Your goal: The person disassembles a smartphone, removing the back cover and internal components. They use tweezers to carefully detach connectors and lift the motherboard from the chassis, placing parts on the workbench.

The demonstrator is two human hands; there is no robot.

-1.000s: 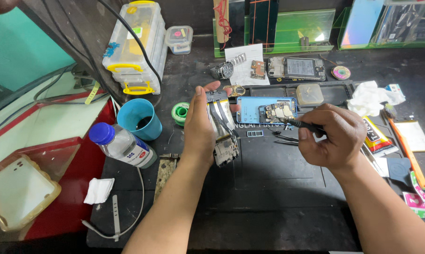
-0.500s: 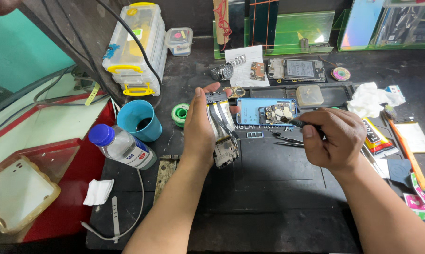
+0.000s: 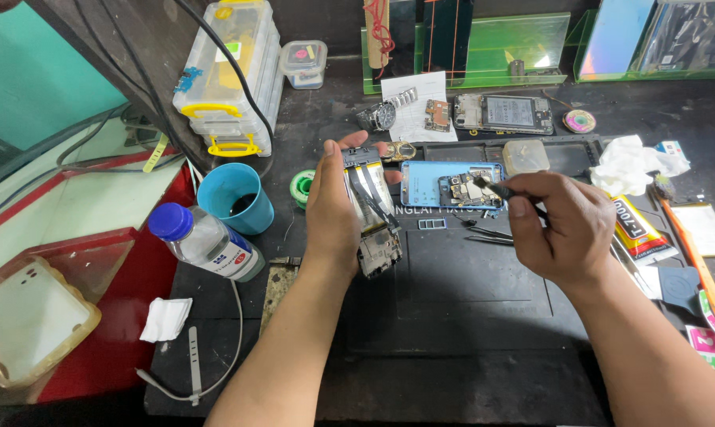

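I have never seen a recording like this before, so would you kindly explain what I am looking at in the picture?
There is no machine here: a person works with two bare hands, filmed by a camera worn on the head, looking down at a dark work mat. The left hand holds an opened phone upright, its inner parts showing. The right hand pinches a thin dark tool, its tip near a small circuit board lying on a blue phone frame. Around them lie a blue cup, a clear bottle with a blue cap, tweezers, a wristwatch, a white tissue and stacked clear plastic boxes.
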